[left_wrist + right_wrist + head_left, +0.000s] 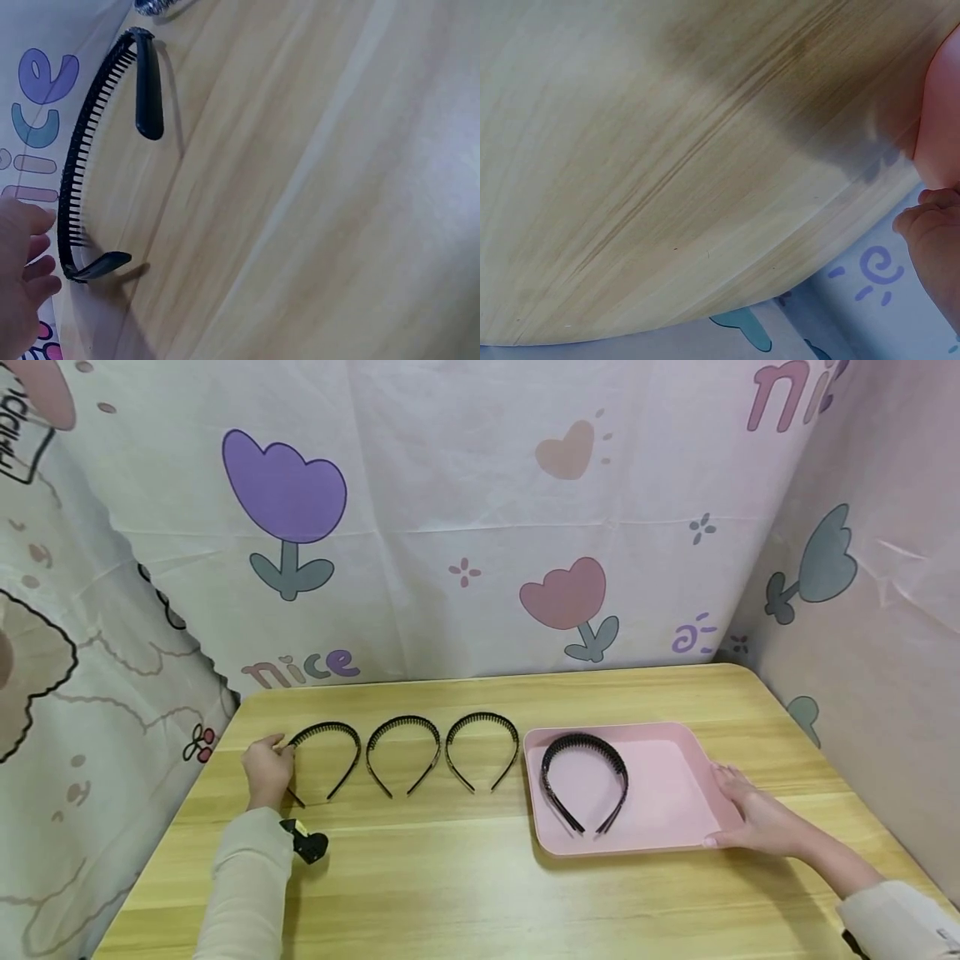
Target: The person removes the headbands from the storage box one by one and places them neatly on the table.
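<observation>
At the left end of a row, my left hand (267, 770) is beside a black toothed headband (326, 727), fingertips right at its outer side. The left wrist view shows this headband (71, 172) with teeth along its inner curve, and the left fingers (43, 266) bent loosely beside it. Two similar headbands, a middle one (405, 720) and a right one (483, 717), lie to its right. My right hand (765, 814) holds the right side of a pink tray (660, 793), thumb at the near corner. Black headbands (581, 739) lie stacked in the tray's left part.
The wooden table (420, 893) carries everything. A patterned cloth (420, 527) hangs behind the table's back edge and along both sides. A small black device (307, 843) is strapped at my left wrist.
</observation>
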`<action>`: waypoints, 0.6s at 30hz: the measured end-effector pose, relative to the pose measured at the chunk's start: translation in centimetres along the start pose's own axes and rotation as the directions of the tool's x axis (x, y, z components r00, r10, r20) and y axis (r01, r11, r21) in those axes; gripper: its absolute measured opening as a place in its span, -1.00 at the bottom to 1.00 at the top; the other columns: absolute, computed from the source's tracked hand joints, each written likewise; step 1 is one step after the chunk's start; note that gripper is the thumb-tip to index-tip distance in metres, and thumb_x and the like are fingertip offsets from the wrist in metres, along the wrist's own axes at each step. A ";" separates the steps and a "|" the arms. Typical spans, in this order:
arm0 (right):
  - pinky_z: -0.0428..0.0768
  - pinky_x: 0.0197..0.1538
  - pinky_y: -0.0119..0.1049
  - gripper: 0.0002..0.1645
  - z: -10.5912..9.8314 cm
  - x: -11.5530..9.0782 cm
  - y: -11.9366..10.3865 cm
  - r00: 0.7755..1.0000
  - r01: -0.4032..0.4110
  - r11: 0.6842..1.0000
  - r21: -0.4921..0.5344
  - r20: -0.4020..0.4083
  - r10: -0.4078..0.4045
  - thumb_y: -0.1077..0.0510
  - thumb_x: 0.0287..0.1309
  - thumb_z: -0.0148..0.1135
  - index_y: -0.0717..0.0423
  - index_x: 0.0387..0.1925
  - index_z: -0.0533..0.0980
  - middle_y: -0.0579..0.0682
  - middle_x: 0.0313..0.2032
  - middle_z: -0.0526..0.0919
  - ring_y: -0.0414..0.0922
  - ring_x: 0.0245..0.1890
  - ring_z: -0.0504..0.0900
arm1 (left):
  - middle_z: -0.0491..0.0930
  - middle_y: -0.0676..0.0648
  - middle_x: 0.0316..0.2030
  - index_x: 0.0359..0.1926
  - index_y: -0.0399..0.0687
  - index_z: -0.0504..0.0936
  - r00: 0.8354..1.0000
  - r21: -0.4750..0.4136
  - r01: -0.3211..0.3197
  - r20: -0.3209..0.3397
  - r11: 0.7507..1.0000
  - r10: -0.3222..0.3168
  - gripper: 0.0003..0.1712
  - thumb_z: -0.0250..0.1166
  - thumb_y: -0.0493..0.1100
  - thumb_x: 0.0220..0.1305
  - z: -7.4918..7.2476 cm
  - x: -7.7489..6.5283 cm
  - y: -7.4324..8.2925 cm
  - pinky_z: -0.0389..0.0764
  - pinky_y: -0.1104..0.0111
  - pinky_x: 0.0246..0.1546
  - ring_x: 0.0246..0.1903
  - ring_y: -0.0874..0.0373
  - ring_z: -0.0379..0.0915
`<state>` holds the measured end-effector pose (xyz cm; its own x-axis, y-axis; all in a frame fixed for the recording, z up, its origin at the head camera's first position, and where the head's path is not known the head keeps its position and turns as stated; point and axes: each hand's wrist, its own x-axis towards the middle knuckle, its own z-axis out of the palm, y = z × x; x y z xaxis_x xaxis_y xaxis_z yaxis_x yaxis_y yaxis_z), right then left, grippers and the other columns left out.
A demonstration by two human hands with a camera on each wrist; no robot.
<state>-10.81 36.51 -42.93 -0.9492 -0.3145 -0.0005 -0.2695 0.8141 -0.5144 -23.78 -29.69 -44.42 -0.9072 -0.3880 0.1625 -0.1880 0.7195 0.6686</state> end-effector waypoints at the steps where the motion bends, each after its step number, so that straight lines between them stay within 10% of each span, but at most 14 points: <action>1: -0.50 0.13 -0.82 0.30 0.0 0.0 0.0 1.000 -0.001 1.000 -0.001 0.001 0.001 -0.03 -0.21 0.47 0.62 0.28 -0.09 0.61 0.27 -0.02 0.53 0.27 -0.11 | 0.47 -0.55 -0.06 0.08 -0.55 0.42 1.000 -0.005 -0.009 -0.015 1.000 0.009 -0.61 0.05 -0.39 0.25 -0.1 -0.1 0.0 0.62 -0.01 -0.25 -0.10 -0.33 0.50; 8: -0.50 0.14 -0.81 0.30 -0.1 0.0 -0.1 1.000 0.006 1.000 -0.005 -0.003 -0.006 -0.03 -0.22 0.47 0.63 0.28 -0.09 0.62 0.26 -0.01 0.54 0.27 -0.10 | 0.44 -0.53 0.01 -0.01 -0.53 0.50 0.990 -0.052 -0.095 -0.112 0.994 0.089 -0.65 0.14 -0.37 0.20 -0.5 -0.3 0.8 0.37 -0.13 0.11 0.05 -0.37 0.35; 18: -0.57 0.30 -0.56 0.31 0.0 0.0 0.0 1.000 -0.010 1.000 0.005 0.010 0.010 -0.04 -0.20 0.46 0.57 0.31 -0.11 0.59 0.28 -0.03 0.51 0.29 -0.14 | 0.48 -0.48 0.00 -0.05 -0.50 0.54 0.966 -0.144 -0.210 -0.183 0.967 0.183 -0.67 0.21 -0.34 0.19 0.1 -1.7 2.9 0.43 -0.11 0.06 0.06 -0.33 0.37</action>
<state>-10.79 36.54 -42.90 -0.9501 -0.3115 -0.0141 -0.2594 0.8148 -0.5185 -22.79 -26.92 -42.85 -0.8416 -0.3490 0.4122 0.0630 0.6946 0.7166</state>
